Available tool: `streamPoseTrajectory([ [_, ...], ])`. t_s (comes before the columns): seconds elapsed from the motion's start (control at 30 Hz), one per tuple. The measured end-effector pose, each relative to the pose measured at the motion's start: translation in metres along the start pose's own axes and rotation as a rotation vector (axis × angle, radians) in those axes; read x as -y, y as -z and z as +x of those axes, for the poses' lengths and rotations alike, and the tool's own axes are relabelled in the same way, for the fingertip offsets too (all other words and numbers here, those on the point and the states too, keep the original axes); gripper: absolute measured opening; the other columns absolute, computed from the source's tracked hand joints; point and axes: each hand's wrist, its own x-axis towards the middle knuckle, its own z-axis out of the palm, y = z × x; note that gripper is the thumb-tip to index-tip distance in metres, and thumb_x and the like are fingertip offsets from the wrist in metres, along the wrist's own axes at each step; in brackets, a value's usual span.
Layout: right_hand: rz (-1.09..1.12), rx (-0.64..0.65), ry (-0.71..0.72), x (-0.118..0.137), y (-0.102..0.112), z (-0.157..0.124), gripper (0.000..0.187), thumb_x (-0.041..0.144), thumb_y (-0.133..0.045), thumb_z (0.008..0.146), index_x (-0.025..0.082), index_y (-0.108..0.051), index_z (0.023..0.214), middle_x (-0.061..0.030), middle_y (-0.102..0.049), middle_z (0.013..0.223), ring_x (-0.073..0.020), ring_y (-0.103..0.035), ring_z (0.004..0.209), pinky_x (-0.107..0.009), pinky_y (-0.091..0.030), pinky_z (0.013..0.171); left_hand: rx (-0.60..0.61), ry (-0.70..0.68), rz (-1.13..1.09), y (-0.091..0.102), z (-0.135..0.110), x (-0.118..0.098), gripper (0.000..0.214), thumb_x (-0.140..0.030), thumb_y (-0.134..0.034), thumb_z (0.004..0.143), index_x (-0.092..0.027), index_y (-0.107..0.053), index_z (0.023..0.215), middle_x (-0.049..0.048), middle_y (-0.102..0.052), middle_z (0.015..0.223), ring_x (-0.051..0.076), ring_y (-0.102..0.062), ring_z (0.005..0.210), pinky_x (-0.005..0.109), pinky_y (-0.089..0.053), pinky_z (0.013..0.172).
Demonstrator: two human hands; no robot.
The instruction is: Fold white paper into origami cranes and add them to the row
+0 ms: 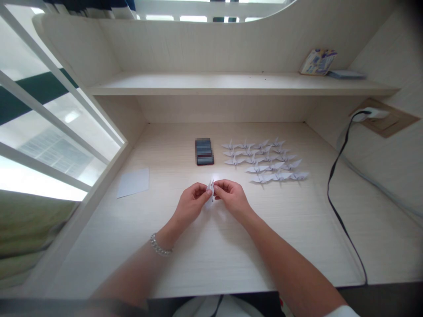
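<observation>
Between my two hands is a small folded white paper piece (pixel 210 199), narrow and pointed at the top. My left hand (pixel 193 200) pinches its left side with thumb and fingers. From the right, my right hand (pixel 231 196) pinches the other edge. The hands nearly meet above the desk, and the fingers hide part of the folds. Several finished white paper cranes (pixel 267 159) stand in rows to the right, beyond my right hand. A stack of white paper sheets (pixel 134 182) lies flat at the left.
A phone (pixel 204 152) lies on the desk (pixel 185 264) behind my hands. On the right wall, a plug sits in a socket (pixel 385 116), and a black cable (pixel 332 171) runs down across the desk. A small box (pixel 319 61) rests on the shelf (pixel 198 81). White bars line the left side.
</observation>
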Motion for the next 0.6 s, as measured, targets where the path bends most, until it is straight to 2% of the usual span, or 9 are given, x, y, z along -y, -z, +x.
streamPoseTrajectory([
  [0.17, -0.065, 0.015, -0.012, 0.0032, 0.0026, -0.0001, 0.017, 0.030, -0.066, 0.070, 0.015, -0.066, 0.078, -0.0017, -0.064, 0.072, -0.0115, -0.056, 0.062, -0.026, -0.047, 0.059, 0.034, 0.096, -0.086, 0.0006, 0.0005, -0.0024, 0.025, -0.035, -0.067, 0.072, -0.012, -0.064, 0.081, 0.0058, -0.067, 0.078, 0.014, -0.059, 0.070, 0.024, -0.044, 0.064],
  [0.3, -0.067, 0.020, -0.031, 0.0060, 0.0046, -0.0003, 0.016, 0.027, -0.067, 0.067, 0.015, -0.066, 0.078, -0.0016, -0.064, 0.072, -0.0112, -0.055, 0.062, -0.025, -0.046, 0.058, 0.080, 0.147, -0.117, 0.0018, 0.0000, -0.0051, 0.026, -0.035, -0.070, 0.068, -0.012, -0.066, 0.078, 0.0040, -0.066, 0.073, 0.012, -0.056, 0.061, 0.023, -0.041, 0.057],
  [0.6, -0.055, 0.035, -0.019, 0.0092, 0.0086, -0.0004, 0.016, 0.024, -0.068, 0.065, 0.015, -0.068, 0.078, -0.0028, -0.066, 0.074, -0.0119, -0.058, 0.063, -0.026, -0.047, 0.060, 0.145, 0.172, -0.098, 0.0054, -0.0005, -0.0066, 0.023, -0.032, -0.072, 0.066, -0.011, -0.066, 0.074, 0.0022, -0.062, 0.068, 0.010, -0.051, 0.059, 0.022, -0.036, 0.056],
])
